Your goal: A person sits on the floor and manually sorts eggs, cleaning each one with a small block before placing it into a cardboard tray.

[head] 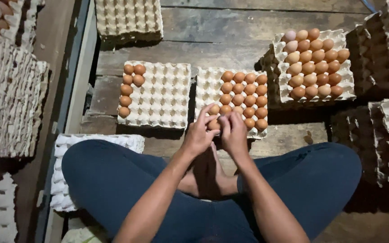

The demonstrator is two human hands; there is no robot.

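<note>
Holding one brown egg point(213, 124) between them, the left hand point(200, 133) and right hand point(233, 133) meet just below the centre of the frame, over the near edge of the half-filled egg tray point(209, 81). The left hand's fingers curl around the egg, thumb and forefinger spread above it; the right hand's fingertips press in from the other side, so most of the shell is covered and only a sliver shows. Whether the right hand carries a second egg cannot be told. Both hands also hide the tray's lower middle cups. Left of it lies a second tray point(167, 96) with eggs only along its left column. At upper right a full tray point(347, 87) sits on a stack, partly in shadow. More stacked cartons point(10, 96) are cut off at the left and right borders. Crossed legs in dark trousers point(113, 180) fill the bottom, over a wooden floor point(248, 31).
</note>
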